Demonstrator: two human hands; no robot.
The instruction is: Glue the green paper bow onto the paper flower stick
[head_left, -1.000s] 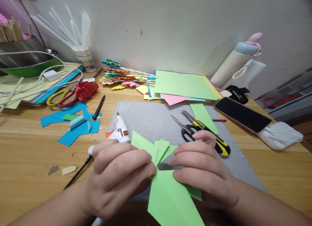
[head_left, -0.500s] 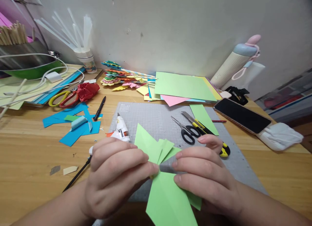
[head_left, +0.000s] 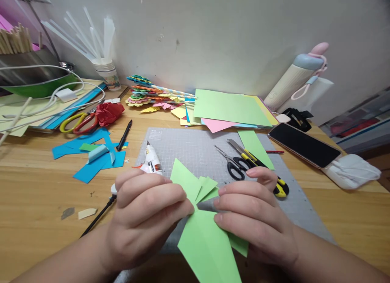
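Note:
Between my hands is a folded light green paper piece, narrow at its middle, with pointed flaps spreading above and below. My left hand is closed, thumb and fingers pinching the narrow middle. My right hand holds the right side of the paper, its fingertips at the edges of the flaps and its index finger raised; the thumb is hidden. Just beyond my left hand lies a white glue gun. Past my right fingers are scissors with black handles and a yellow-and-black utility knife.
A grey cutting mat lies under my hands. Blue paper strips and a black pen are to the left. Behind are paper flowers and a green sheet. A phone and a bottle stand right.
The green paper has shifted slightly left and tilted a little between my hands. Both hands keep their hold, with the left thumb a bit further left.

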